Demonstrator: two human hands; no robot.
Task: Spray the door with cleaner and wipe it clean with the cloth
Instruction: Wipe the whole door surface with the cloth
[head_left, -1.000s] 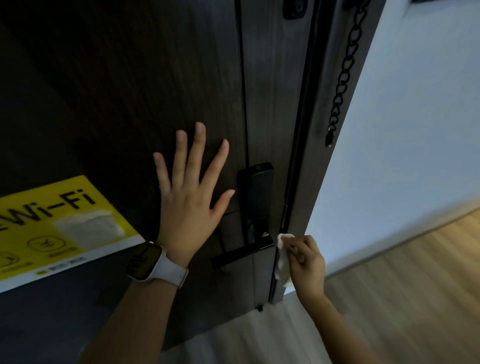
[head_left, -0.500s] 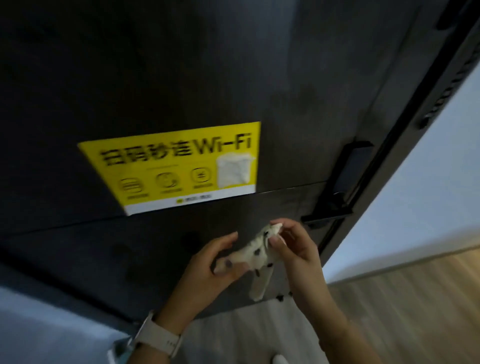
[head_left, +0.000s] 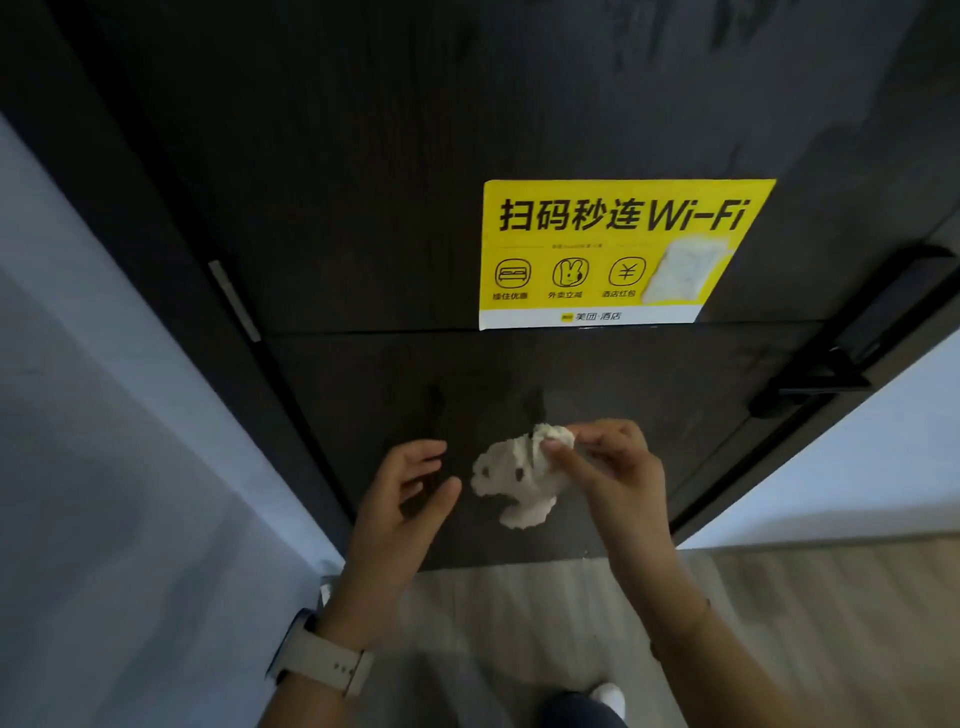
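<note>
Right hand (head_left: 615, 475) pinches the cloth (head_left: 517, 480) at centre frame; left hand (head_left: 402, 499) open, empty. Risk: one-corner hold (loose) may drop it before it reaches the door (head_left: 363, 208).

Pale walls (head_left: 104, 415) either side — light wood-grain floor (head_left: 831, 623) below

R hand (head_left: 613, 467) pinches cloth (head_left: 514, 480) before door (head_left: 363, 208); L hand (head_left: 402, 499) loose, empty.
</note>
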